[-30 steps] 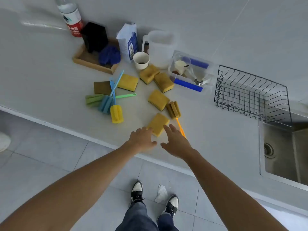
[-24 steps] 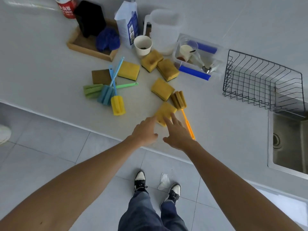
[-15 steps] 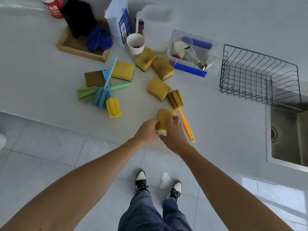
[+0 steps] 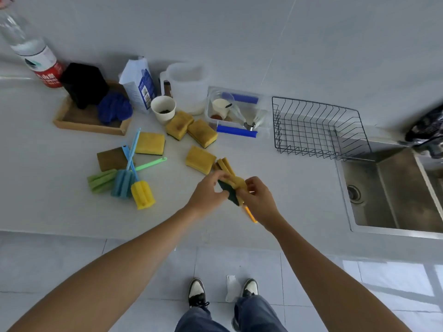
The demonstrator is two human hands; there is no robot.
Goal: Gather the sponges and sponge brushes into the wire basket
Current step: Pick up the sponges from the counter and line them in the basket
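Bottle red label, carton blue panel: print illegible.

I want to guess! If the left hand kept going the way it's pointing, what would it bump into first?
Probably the yellow sponge it already holds together with the right hand. The left hand points right and slightly away; past those, the counter looks free toward the wire basket, though depth is unclear.

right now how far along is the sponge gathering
Barely started. The wire basket holds nothing yet. Both hands, left and right, grip one yellow sponge lifted off the counter. Left to gather: five sponges lying flat, including a brown one, and four sponge brushes, among them the orange-handled brush under the hands.
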